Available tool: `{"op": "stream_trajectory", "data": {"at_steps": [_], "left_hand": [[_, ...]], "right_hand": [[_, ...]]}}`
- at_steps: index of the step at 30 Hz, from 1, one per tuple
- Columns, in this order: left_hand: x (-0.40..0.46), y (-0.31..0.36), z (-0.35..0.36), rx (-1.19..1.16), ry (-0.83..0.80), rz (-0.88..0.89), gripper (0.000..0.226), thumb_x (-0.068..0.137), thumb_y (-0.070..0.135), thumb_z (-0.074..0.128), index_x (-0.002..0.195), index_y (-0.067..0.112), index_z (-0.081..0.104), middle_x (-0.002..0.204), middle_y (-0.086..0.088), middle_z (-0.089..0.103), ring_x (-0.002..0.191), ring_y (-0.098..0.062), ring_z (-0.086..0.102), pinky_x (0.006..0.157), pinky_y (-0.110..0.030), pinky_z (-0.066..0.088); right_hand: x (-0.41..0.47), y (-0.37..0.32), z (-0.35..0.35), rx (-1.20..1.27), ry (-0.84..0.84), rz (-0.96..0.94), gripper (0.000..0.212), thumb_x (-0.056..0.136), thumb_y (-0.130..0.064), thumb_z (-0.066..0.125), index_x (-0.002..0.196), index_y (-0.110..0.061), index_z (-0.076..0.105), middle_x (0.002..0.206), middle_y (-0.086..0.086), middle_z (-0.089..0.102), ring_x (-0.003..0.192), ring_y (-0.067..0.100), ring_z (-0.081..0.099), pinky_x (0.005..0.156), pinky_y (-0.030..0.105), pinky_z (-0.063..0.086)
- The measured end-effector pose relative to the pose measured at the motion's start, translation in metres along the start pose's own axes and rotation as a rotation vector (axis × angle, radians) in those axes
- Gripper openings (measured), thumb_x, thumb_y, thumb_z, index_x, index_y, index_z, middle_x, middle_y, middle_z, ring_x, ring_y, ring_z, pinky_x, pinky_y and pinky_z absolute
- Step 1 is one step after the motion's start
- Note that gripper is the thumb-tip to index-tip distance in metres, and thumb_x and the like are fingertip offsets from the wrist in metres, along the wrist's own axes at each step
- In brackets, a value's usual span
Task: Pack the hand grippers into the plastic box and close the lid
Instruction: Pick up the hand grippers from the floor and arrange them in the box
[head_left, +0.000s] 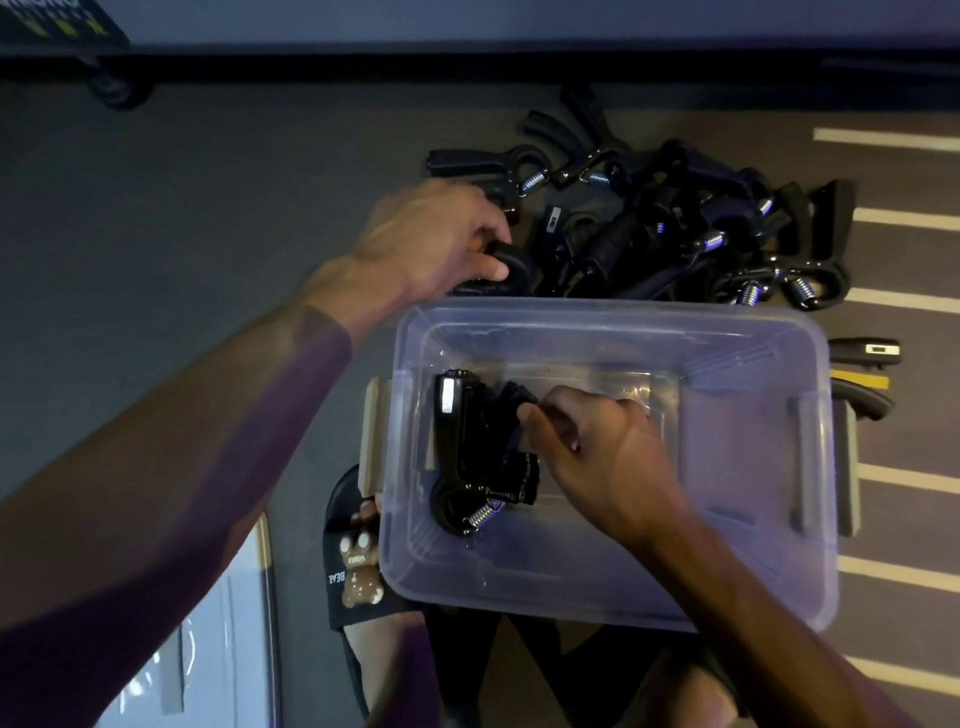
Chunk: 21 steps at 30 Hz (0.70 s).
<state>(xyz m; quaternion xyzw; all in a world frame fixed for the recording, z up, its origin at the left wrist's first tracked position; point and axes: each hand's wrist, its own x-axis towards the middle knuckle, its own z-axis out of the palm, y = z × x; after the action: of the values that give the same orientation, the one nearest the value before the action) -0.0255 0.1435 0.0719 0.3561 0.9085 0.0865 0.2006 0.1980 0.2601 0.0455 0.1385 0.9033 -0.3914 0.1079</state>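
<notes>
The right hand (597, 452) is curled on a hand gripper (467, 457) lying lengthwise at the plastic box's (649, 314) left end, while the left hand (431, 239), fingers (493, 270) closed on another gripper (506, 270), is nearer the floor pile (675, 228) behind the box.

Gym / fitness room floor, seen from above.
Dark rubbery floor (182, 208) w/ pale painted stripes (904, 301) at the right edge, like marked training lanes. Big heap of black spring hand grippers (675, 228) lying straight on the floor, i.e. exercise kit in bulk, not home qty. Castor wheel (111, 88) of some equipment stand at top left, under a dark panel w/ yellow print, too blurred to read. Dark baseboard strip (467, 67) along the far wall. Person in slide sandal (353, 561) w/ bear charm. Lighting dim, bluish.
</notes>
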Motion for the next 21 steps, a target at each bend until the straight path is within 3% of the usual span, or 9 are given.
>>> {"op": "stream_trajectory", "data": {"at_steps": [4, 6, 8, 11, 13, 16, 18, 21], "left_hand": [[-0.034, -0.015, -0.017, -0.178, 0.243, -0.034, 0.026, 0.087, 0.046, 0.072, 0.109, 0.031, 0.073, 0.094, 0.009, 0.060, 0.089, -0.019, 0.059, 0.080, -0.043, 0.053], [-0.059, -0.008, -0.027, -0.281, 0.424, -0.038, 0.027, 0.090, 0.043, 0.072, 0.109, 0.025, 0.075, 0.091, 0.006, 0.060, 0.082, -0.013, 0.056, 0.076, -0.034, 0.050], [-0.086, 0.005, -0.035, -0.382, 0.577, -0.061, 0.019, 0.092, 0.041, 0.072, 0.107, 0.030, 0.073, 0.090, 0.004, 0.062, 0.077, -0.007, 0.056, 0.072, -0.025, 0.047], [-0.120, 0.029, -0.044, -0.663, 0.739, -0.081, 0.007, 0.095, 0.033, 0.072, 0.102, 0.032, 0.069, 0.081, -0.012, 0.065, 0.069, -0.010, 0.060, 0.063, -0.031, 0.047], [-0.137, 0.041, -0.046, -0.821, 0.754, -0.094, 0.008, 0.099, 0.027, 0.068, 0.101, 0.019, 0.069, 0.076, -0.015, 0.066, 0.063, -0.014, 0.063, 0.058, -0.031, 0.047], [-0.156, 0.050, -0.038, -0.994, 0.667, -0.164, 0.023, 0.102, 0.025, 0.062, 0.098, 0.003, 0.069, 0.065, 0.001, 0.066, 0.058, -0.016, 0.065, 0.054, -0.027, 0.047], [-0.167, 0.053, -0.025, -1.099, 0.601, -0.223, 0.027, 0.103, 0.023, 0.059, 0.097, -0.002, 0.069, 0.062, 0.000, 0.066, 0.058, -0.017, 0.066, 0.053, -0.026, 0.048], [-0.181, 0.057, -0.005, -1.226, 0.558, -0.299, 0.031, 0.101, 0.024, 0.061, 0.092, -0.005, 0.066, 0.063, -0.002, 0.064, 0.056, -0.018, 0.064, 0.051, -0.026, 0.047]], "right_hand": [[-0.002, -0.010, -0.011, 0.127, 0.086, -0.005, 0.035, 0.097, -0.044, 0.053, 0.075, -0.019, 0.066, 0.060, -0.007, 0.063, 0.058, 0.008, 0.059, 0.058, 0.030, 0.047], [-0.005, -0.019, -0.016, 0.230, 0.082, 0.015, 0.031, 0.097, -0.041, 0.055, 0.078, -0.020, 0.069, 0.068, -0.006, 0.071, 0.064, 0.008, 0.067, 0.062, 0.032, 0.053], [-0.007, -0.027, -0.020, 0.373, 0.053, 0.056, 0.026, 0.098, -0.036, 0.058, 0.081, -0.021, 0.071, 0.077, -0.008, 0.075, 0.072, 0.008, 0.072, 0.069, 0.033, 0.057], [-0.009, -0.034, -0.022, 0.614, 0.024, 0.141, 0.021, 0.098, -0.029, 0.058, 0.087, -0.019, 0.072, 0.083, -0.006, 0.078, 0.073, 0.009, 0.072, 0.069, 0.025, 0.056], [-0.011, -0.036, -0.021, 0.769, 0.036, 0.183, 0.022, 0.100, -0.027, 0.055, 0.093, -0.014, 0.072, 0.085, 0.000, 0.078, 0.068, 0.011, 0.068, 0.064, 0.019, 0.052], [-0.016, -0.038, -0.021, 0.963, 0.045, 0.234, 0.028, 0.097, -0.033, 0.055, 0.104, -0.011, 0.070, 0.093, 0.004, 0.079, 0.069, 0.015, 0.066, 0.063, 0.020, 0.051], [-0.021, -0.039, -0.021, 1.109, 0.018, 0.239, 0.037, 0.089, -0.037, 0.058, 0.113, -0.010, 0.069, 0.101, 0.009, 0.078, 0.071, 0.017, 0.067, 0.067, 0.024, 0.052], [-0.030, -0.041, -0.023, 1.273, 0.003, 0.171, 0.042, 0.084, -0.029, 0.069, 0.116, -0.002, 0.067, 0.108, 0.014, 0.076, 0.073, 0.019, 0.067, 0.069, 0.027, 0.053]]}}
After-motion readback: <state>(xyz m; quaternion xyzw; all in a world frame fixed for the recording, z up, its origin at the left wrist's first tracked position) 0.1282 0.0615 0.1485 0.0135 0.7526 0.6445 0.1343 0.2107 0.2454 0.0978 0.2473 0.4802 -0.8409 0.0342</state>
